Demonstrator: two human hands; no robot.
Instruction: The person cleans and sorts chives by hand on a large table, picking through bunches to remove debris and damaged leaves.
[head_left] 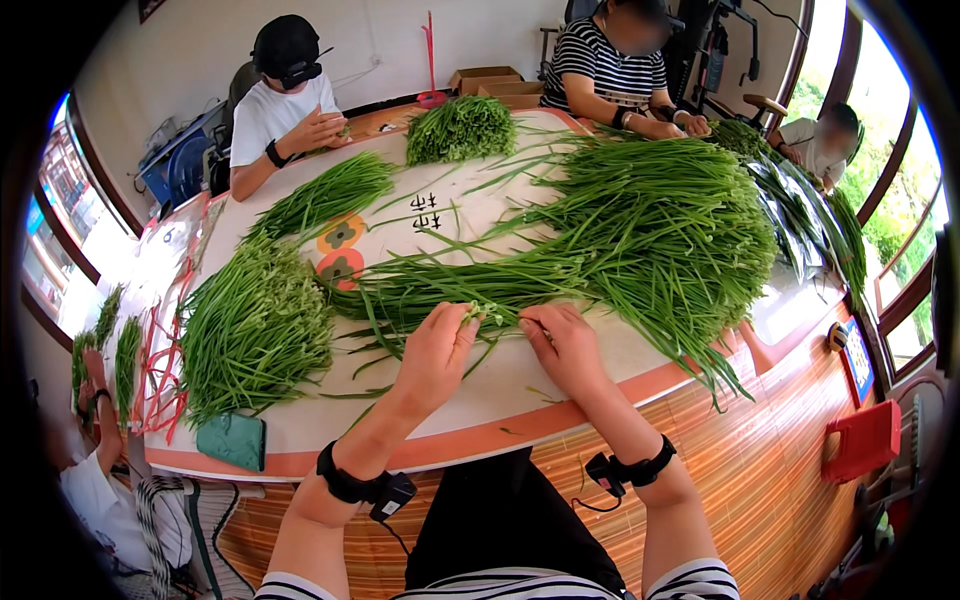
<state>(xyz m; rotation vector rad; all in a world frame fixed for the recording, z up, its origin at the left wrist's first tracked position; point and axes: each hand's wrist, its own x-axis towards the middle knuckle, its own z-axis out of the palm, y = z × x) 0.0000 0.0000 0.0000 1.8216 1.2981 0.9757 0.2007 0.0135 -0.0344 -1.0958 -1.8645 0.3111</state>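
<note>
The left hand (435, 350) has its grip pinched together on the budded tips of a thin bundle of long green flowering chive stalks (480, 312), and the right hand (562, 345), at three o'clock of it, is closed on the same tips from the other side. Both hands are equally near. The bundle's long axis seems to run toward two o'clock, merging into the large heap of green stalks (670, 230) on the white, orange-rimmed tabletop (480, 400).

Left hand (432, 352) and right hand (565, 345) pinch green chive stalks (440, 285) on the table (480, 395).
</note>
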